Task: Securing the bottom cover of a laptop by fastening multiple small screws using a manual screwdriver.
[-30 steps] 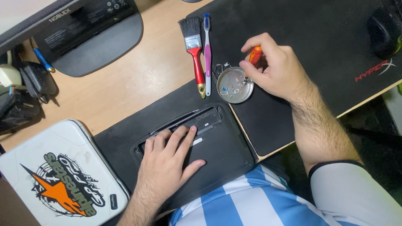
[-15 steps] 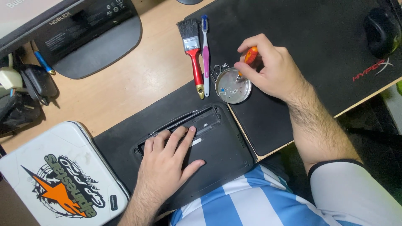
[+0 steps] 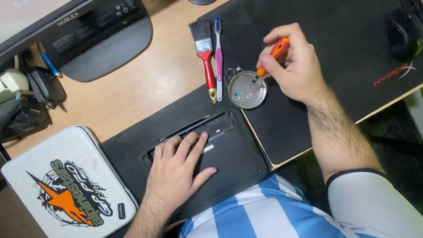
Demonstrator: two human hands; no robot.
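A black laptop (image 3: 238, 154) lies upside down at the desk's near edge, its battery bay open. My left hand (image 3: 178, 169) rests flat on its underside, fingers spread over the bay. My right hand (image 3: 293, 66) grips a small orange-handled screwdriver (image 3: 274, 52), its tip pointing down into a round metal lid (image 3: 248, 90) that holds a few tiny screws. The lid sits on a large black desk mat (image 3: 335, 39). A red-handled paintbrush (image 3: 206, 57) and a pink-and-white toothbrush (image 3: 218, 53) lie side by side just left of the lid.
A white case with an orange star sticker (image 3: 64, 189) lies at the near left. A monitor base (image 3: 105, 42) stands at the far left, with cables and a charger (image 3: 26, 94) beside it. A black mouse (image 3: 403, 33) sits at the far right on the mat.
My right hand has lifted and tilted the screwdriver so its tip now points into the metal lid. My left hand has stayed on the laptop.
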